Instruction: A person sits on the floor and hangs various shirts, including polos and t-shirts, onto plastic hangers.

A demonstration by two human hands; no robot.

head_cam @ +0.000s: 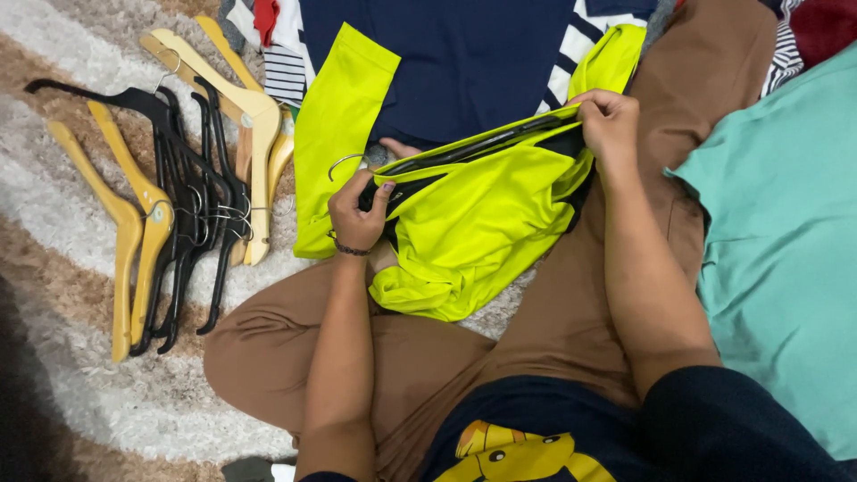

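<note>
Person sits cross-legged on a rug (pixel 80 268), neon yellow shirt (pixel 473 223) in the lap over brown trousers (pixel 571 312). Left hand (pixel 357 214), fingers clamped on the shirt's collar edge and the black hanger (pixel 473 147) inside it, metal hook (pixel 344 163) sticking out just beside. Right hand (pixel 610 120), fingers clamped on the shirt's other shoulder. Navy garment (pixel 464 62) behind the shirt. Pile of hangers (pixel 187 187), wooden and black, on the rug at left. Teal cloth (pixel 786 250) at right.
</note>
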